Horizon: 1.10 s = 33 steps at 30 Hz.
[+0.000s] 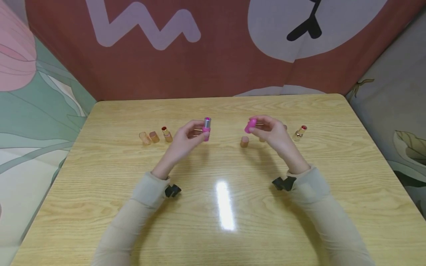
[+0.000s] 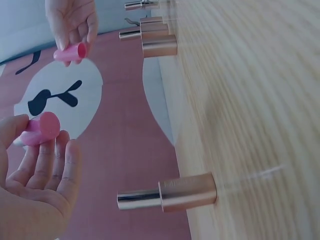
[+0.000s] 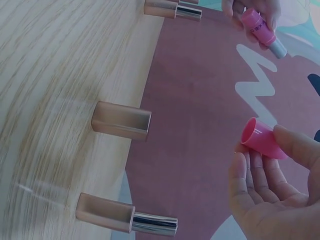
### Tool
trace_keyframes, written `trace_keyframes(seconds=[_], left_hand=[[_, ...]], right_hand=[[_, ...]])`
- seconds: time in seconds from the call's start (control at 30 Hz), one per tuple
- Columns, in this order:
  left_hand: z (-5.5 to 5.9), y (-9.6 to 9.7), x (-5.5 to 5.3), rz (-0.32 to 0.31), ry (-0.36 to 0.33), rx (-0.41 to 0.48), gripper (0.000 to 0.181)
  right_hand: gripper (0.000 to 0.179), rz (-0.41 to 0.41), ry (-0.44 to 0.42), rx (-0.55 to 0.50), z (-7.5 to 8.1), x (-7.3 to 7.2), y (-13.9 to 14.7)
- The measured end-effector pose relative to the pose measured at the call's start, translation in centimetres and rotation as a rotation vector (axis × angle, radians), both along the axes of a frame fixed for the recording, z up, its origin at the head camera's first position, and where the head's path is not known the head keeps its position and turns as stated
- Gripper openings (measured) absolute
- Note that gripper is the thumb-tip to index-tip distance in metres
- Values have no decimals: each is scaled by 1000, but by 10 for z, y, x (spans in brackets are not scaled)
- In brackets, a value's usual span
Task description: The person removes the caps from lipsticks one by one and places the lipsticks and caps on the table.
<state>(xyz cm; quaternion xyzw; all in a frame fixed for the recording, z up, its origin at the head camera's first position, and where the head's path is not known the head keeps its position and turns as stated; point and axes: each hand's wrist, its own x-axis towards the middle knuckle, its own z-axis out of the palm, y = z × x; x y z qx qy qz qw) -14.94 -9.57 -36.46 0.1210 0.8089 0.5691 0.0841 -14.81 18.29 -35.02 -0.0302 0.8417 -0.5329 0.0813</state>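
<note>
In the head view my left hand [image 1: 185, 137] pinches an uncapped pink lipstick [image 1: 207, 129] by its base, silver collar pointing up. To its right, my right hand [image 1: 273, 132] holds a pink cap [image 1: 250, 126] between thumb and fingers. A gap separates the cap from the lipstick, and both are raised over the table. The right wrist view shows the cap's hollow mouth [image 3: 248, 131] facing the lipstick [image 3: 262, 31]. Just left of my left hand stands an uncapped rose-gold lipstick [image 1: 167, 135]. Below the pink cap is a rose-gold cap [image 1: 244, 142].
Left on the wooden table [image 1: 213, 240] are a translucent peach cap [image 1: 145, 138] and another rose-gold cap [image 1: 154, 137]. At right stands an uncapped lipstick [image 1: 300, 133] with a gold collar. My right hand partly hides another rose-gold lipstick [image 3: 105, 212]. A printed cloth [image 1: 219, 70] hangs behind.
</note>
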Motion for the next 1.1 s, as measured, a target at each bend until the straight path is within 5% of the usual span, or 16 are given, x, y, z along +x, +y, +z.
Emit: trace_keyframes(seconds=[0.37,0.67,1.1], left_hand=[[3,-17,-2,60,-35,67,39],[5,-38,-2,129,-8,39,39],[7,-69,-2,199,13,56,43]], right_hand=[[41,5,-2,-9,-5,-4,3],[48,4,-11,2,-2,-3,7],[45,-55,64,46,-1,-6,27]])
